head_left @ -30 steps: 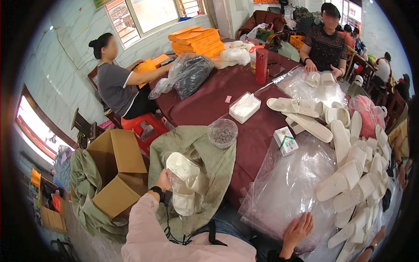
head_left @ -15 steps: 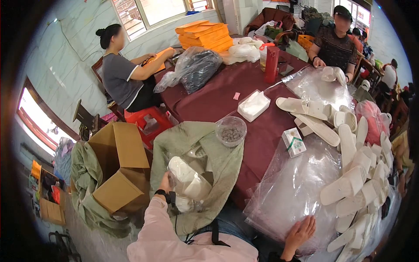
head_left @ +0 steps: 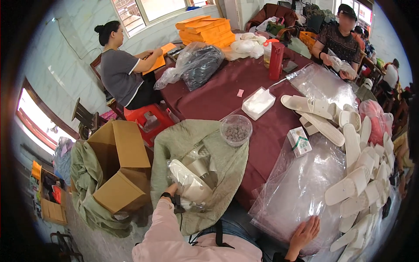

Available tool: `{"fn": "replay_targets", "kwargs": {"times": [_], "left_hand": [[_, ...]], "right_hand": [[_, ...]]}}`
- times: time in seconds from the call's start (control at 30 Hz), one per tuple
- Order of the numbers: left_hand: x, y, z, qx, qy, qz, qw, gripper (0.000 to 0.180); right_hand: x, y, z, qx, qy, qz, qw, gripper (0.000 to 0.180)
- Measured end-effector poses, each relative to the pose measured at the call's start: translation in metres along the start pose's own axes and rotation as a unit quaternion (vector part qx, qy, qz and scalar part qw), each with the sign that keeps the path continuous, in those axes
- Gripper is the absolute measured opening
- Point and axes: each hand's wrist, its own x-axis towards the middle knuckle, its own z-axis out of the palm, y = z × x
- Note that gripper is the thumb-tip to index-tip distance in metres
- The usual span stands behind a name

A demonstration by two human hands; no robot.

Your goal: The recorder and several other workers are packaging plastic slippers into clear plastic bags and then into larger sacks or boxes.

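Note:
My left hand (head_left: 170,189) reaches into an open green woven sack (head_left: 233,174) and grips the lower left edge of a pair of white slippers (head_left: 188,181) in a clear plastic bag. Its fingertips are partly hidden by the package. More bagged slippers (head_left: 198,167) lie beneath it in the sack. Palm down, my right hand (head_left: 305,232) rests with outstretched fingers on a stack of clear plastic bags (head_left: 301,187). Many loose white slippers (head_left: 347,185) are heaped just right of the stack.
A cardboard box (head_left: 126,144) stands left of the sack. On the maroon-covered table are a tub of grey bits (head_left: 236,129), a tissue pack (head_left: 258,103), a small white-green box (head_left: 299,142) and a red flask (head_left: 276,60). Two people sit beyond, handling orange envelopes (head_left: 158,61) and a bagged item (head_left: 340,64).
My left hand and the bagged slippers have sunk lower into the sack. My right hand stays on the plastic bags. The person at far right has lifted a bagged item.

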Motion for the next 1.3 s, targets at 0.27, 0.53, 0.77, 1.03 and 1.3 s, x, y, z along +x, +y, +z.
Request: {"fn": "replay_targets", "kwargs": {"times": [0.27,0.53,0.77,1.03,1.3], "left_hand": [[0.073,-0.043,-0.03,0.301,0.219,0.004,0.928,0.075],[0.055,-0.026,-0.068,0.183,0.474,0.099,0.855,0.081],[0.009,0.02,-0.134,0.194,0.65,0.245,0.692,0.053],[0.017,0.049,-0.194,0.159,0.605,0.182,0.758,0.028],[0.053,0.048,-0.135,0.16,0.315,0.233,0.906,0.102]], "right_hand": [[-0.002,0.009,0.01,-0.011,-0.004,-0.014,1.0,0.041],[0.0,0.007,0.009,-0.008,-0.008,-0.015,1.0,0.042],[0.0,0.0,0.004,-0.002,0.001,-0.013,1.0,0.041],[-0.001,0.006,0.006,-0.007,0.007,-0.007,1.0,0.041],[-0.002,0.003,0.006,0.005,0.004,-0.009,1.0,0.041]]}}
